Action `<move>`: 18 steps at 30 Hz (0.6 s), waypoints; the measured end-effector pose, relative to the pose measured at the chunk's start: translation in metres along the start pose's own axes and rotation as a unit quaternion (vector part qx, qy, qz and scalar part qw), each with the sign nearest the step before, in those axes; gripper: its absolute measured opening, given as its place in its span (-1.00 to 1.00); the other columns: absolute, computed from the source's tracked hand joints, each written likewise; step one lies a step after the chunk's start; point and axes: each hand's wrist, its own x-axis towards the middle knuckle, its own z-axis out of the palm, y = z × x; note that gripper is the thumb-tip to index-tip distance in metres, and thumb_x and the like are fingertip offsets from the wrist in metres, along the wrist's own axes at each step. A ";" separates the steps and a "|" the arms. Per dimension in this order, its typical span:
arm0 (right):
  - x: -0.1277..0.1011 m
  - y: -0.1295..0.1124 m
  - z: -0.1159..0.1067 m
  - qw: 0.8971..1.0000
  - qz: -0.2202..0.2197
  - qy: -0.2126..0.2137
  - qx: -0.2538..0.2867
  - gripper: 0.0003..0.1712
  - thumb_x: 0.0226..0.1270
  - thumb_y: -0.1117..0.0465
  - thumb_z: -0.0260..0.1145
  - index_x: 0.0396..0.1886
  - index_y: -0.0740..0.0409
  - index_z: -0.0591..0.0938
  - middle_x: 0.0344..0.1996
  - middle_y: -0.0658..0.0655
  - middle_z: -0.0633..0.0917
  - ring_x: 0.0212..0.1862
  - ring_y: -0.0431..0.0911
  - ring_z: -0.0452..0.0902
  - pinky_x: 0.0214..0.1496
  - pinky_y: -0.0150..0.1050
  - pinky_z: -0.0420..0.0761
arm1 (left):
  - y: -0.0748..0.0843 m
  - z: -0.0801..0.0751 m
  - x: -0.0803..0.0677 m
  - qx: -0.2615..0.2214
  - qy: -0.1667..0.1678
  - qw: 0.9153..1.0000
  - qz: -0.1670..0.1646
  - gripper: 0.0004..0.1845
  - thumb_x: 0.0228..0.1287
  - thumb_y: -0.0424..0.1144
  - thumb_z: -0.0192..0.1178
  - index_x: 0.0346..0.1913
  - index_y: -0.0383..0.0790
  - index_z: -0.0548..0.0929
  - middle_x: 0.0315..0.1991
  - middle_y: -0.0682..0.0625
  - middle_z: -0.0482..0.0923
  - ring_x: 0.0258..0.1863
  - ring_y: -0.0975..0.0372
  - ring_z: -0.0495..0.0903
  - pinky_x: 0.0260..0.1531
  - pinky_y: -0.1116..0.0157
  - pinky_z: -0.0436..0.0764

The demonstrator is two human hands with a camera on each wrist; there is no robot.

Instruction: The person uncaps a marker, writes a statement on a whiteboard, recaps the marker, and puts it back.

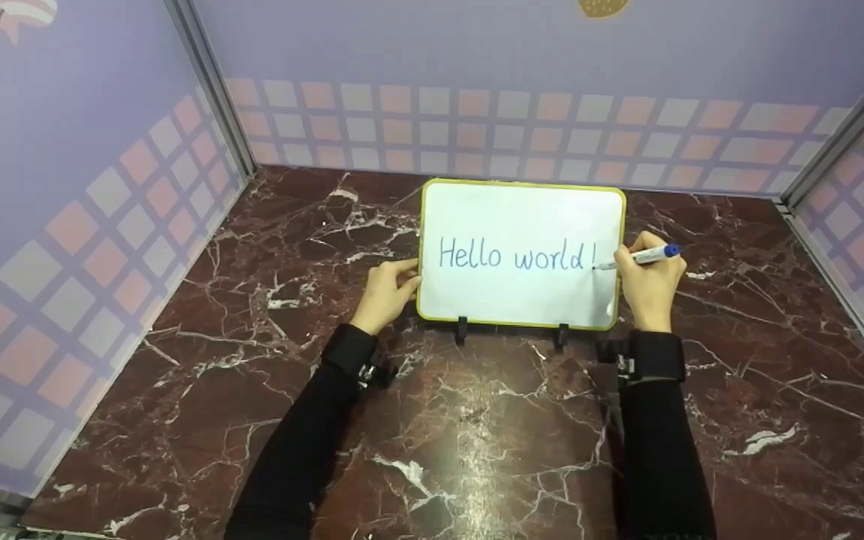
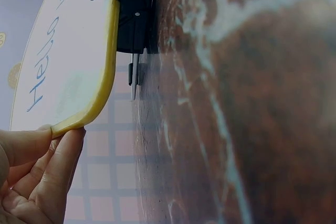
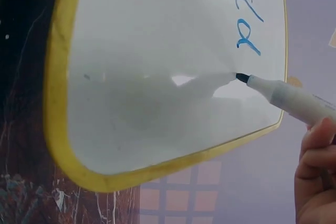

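Observation:
A small whiteboard with a yellow-green frame stands upright on two black feet on the marble table. "Hello world!" is written on it in blue. My left hand holds the board's left edge, thumb and fingers pinching the yellow frame. My right hand grips a white marker with a blue end, its black tip touching the board just below the exclamation mark, near the right edge. The whiteboard fills the right wrist view.
The dark red marble tabletop is enclosed by lilac walls with a pink and white check pattern on the left, back and right. A black foot clamps the board's lower edge.

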 end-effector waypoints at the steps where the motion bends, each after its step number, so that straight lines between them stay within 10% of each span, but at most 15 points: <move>1: 0.000 -0.001 0.000 1.000 0.001 0.002 0.000 -0.72 0.03 0.50 0.29 -0.76 0.38 0.41 -0.87 -0.26 0.33 -0.75 -0.43 0.17 -0.61 -0.42 0.11 | 0.000 0.000 0.000 0.000 0.000 1.000 0.001 -0.61 0.38 -0.43 0.18 0.23 -0.48 0.55 -0.06 -0.36 0.70 -0.17 -0.05 0.76 -0.22 0.23 0.80; 10: -0.001 -0.051 -0.019 0.993 0.011 0.027 0.110 -0.71 0.10 0.57 0.19 -0.72 0.56 0.34 -0.87 -0.23 0.45 -0.77 -0.41 0.30 -0.69 -0.56 0.24 | 0.001 0.000 0.000 -0.002 0.002 1.000 0.000 -0.61 0.37 -0.45 0.19 0.22 -0.48 0.55 -0.06 -0.36 0.70 -0.17 -0.04 0.77 -0.22 0.24 0.80; 18: 0.013 -0.048 -0.033 0.948 0.035 0.064 0.309 -0.61 0.15 0.59 0.20 -0.79 0.28 0.37 -0.85 0.03 0.47 -0.80 -0.21 0.39 -0.75 -0.45 0.39 | 0.002 -0.012 0.002 0.060 -0.018 0.998 0.006 -0.60 0.35 -0.35 0.25 0.20 -0.43 0.59 -0.02 -0.30 0.70 -0.09 -0.02 0.75 -0.06 0.18 0.76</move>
